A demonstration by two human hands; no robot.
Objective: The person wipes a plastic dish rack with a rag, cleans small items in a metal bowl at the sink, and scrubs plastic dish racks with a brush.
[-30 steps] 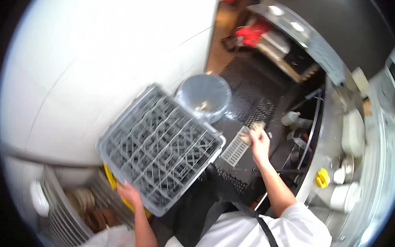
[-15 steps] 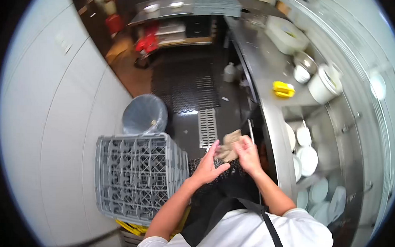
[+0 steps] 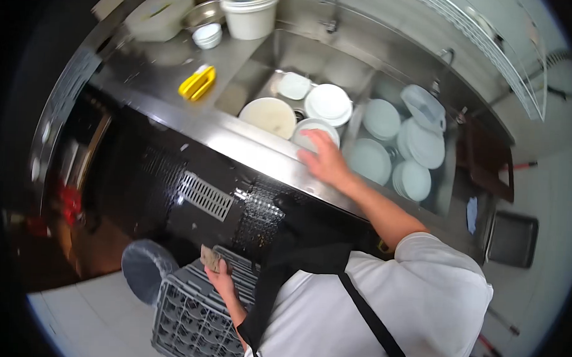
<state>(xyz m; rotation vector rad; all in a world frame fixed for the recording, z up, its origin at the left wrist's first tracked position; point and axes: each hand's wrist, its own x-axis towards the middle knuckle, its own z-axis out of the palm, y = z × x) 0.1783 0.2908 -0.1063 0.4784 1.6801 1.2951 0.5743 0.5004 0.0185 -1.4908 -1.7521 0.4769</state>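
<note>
My left hand (image 3: 221,278), above the grey dish racks (image 3: 196,323), is closed on a crumpled beige cloth (image 3: 210,259). Over the front edge of the sink (image 3: 256,143) is my right hand (image 3: 324,156), its fingers apart and nothing in them. Its fingertips overlap a white bowl (image 3: 313,126); whether they touch it I cannot tell. A cream plate (image 3: 268,117), stacked white plates (image 3: 328,103) and a small square dish (image 3: 294,86) lie around that bowl. Several more plates (image 3: 370,161) and a clear container (image 3: 423,106) sit in the right basin.
On the left counter are a yellow object (image 3: 197,83), a white bucket (image 3: 249,13), a metal bowl (image 3: 204,14) and small white bowls (image 3: 207,36). A lined bin (image 3: 145,269) stands beside the racks. A floor drain (image 3: 206,196) lies before the sink.
The view has turned right toward the sink. The cloth passed from my right hand to my left. My right hand has moved over the sink edge, and my hands are now far apart.
</note>
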